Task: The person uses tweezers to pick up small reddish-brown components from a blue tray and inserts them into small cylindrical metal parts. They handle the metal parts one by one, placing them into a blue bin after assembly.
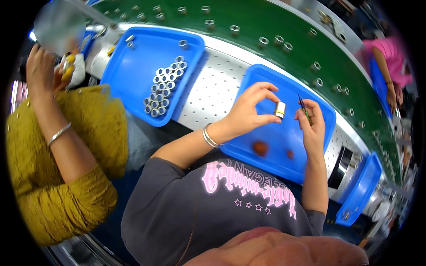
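Observation:
My left hand [250, 108] is closed, pinching a short silvery metal cylinder [279, 109] with a yellow band round it, near the thumb tip. Facing it, my right hand [312, 122] grips a slim, dark, pointed tool [303, 105] with a green part; it looks like tweezers. Its tip points up and stays apart from the cylinder. Both hands are above a blue tray [248, 86], where two blurred brown spots show that I cannot make out.
A second blue tray [128, 66] on the left holds rows of metal rings [163, 84]. Beyond runs a green conveyor belt [248, 17] carrying scattered metal rings. A co-worker in a mustard top [88, 115] sits close on my left. Another blue tray [361, 190] lies right.

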Demonstrator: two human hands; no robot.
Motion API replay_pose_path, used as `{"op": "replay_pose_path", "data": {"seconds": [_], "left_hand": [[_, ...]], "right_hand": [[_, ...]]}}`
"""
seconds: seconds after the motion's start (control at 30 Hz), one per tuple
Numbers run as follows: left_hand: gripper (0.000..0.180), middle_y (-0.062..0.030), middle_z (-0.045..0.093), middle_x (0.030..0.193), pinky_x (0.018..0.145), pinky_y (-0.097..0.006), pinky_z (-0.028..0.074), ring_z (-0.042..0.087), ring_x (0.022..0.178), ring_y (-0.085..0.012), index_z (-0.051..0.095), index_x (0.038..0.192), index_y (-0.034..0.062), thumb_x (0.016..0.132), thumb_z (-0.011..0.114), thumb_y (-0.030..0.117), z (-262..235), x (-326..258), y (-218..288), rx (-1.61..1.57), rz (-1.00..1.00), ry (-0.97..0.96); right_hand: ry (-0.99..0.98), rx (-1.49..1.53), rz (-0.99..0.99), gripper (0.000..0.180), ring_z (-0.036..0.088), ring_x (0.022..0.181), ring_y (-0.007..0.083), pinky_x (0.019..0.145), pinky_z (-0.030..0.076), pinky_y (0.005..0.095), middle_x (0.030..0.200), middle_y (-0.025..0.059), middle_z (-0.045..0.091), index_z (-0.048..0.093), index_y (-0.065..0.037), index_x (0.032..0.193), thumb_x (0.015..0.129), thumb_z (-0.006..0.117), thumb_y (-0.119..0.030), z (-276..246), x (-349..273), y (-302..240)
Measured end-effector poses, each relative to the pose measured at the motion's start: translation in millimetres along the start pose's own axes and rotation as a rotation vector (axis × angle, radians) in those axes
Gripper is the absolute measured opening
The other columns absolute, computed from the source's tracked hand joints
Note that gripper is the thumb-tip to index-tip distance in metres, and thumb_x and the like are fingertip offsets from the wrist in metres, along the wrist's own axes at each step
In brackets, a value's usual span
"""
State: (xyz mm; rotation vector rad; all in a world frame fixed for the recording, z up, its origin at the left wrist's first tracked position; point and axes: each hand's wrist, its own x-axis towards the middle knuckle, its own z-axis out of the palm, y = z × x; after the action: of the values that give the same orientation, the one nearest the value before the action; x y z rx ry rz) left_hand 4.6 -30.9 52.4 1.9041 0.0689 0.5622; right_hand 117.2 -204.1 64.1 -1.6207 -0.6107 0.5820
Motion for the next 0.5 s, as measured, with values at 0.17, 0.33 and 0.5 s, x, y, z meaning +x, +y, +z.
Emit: {"op": "replay_pose_path", "data": {"seconds": [0.17,0.33,0.5], "left_hand": [[0.037,-0.0106,0.051,0.115,0.095,-0.033,0.037,0.049,0.111,-0.0241,0.059,0.095,0.0058,0.064,0.078,0.014,-11,-24,-3,-0.117,-0.113,0.087],[0.037,-0.0125,0.050,0.115,0.092,-0.034,0.040,0.051,0.107,-0.0249,0.059,0.096,0.0048,0.064,0.077,0.012,-36,-46,9,-0.038,-0.142,0.220],[0.038,-0.0126,0.050,0.115,0.084,-0.032,0.046,0.053,0.103,-0.0242,0.058,0.096,0.0037,0.063,0.077,0.009,-67,-74,-2,0.091,-0.133,0.313]], "right_hand": [[-0.155,-0.302,-0.218,0.017,0.058,0.073,0.0140,0.066,0.045,0.0251,0.082,0.0082,0.062,0.059,0.002,0.099,0.083,0.057,-0.004,35,46,-34],[-0.348,-0.514,-0.472,0.020,0.061,0.069,0.0271,0.063,0.047,0.0325,0.081,0.0138,0.065,0.063,-0.006,0.099,0.080,0.062,-0.014,118,125,-76],[-0.405,-0.617,-0.698,0.025,0.061,0.080,0.0326,0.072,0.048,0.0392,0.085,0.0154,0.064,0.061,-0.010,0.102,0.079,0.052,-0.012,234,202,-96]]}}
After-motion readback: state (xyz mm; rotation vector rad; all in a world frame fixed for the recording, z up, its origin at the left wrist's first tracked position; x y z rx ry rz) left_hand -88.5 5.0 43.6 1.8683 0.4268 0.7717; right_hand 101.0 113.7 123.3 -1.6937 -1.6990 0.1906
